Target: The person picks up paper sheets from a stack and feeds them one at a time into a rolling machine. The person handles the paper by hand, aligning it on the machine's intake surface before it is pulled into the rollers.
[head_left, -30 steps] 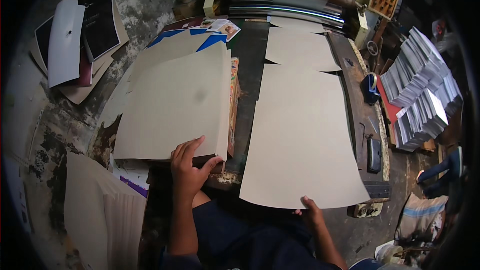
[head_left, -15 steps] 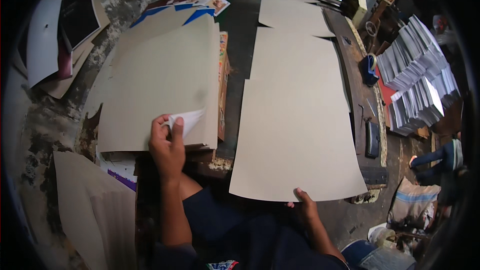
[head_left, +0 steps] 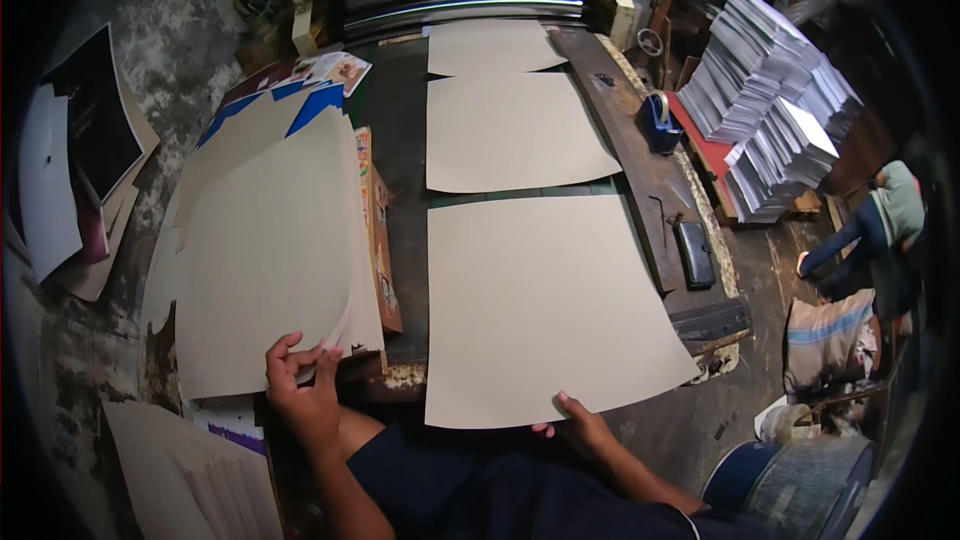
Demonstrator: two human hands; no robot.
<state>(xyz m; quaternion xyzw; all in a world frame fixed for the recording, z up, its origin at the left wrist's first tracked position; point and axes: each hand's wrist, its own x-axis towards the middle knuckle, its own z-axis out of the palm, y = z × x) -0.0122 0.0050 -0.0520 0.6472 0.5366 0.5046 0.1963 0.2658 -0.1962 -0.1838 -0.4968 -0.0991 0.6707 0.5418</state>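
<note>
Three beige sheets lie in a row on the dark desk [head_left: 400,140], running toward the roller machine [head_left: 460,0]: the far sheet [head_left: 490,45], the middle sheet [head_left: 515,130] and the near sheet [head_left: 545,310]. The right hand [head_left: 580,425] touches the near sheet's bottom edge, fingers curled under it; how firmly it grips cannot be told. To the left sits one stack of sheets [head_left: 270,260]. The left hand [head_left: 305,385] pinches that stack's lower right corner, lifting the top sheet's corner between thumb and fingers.
</note>
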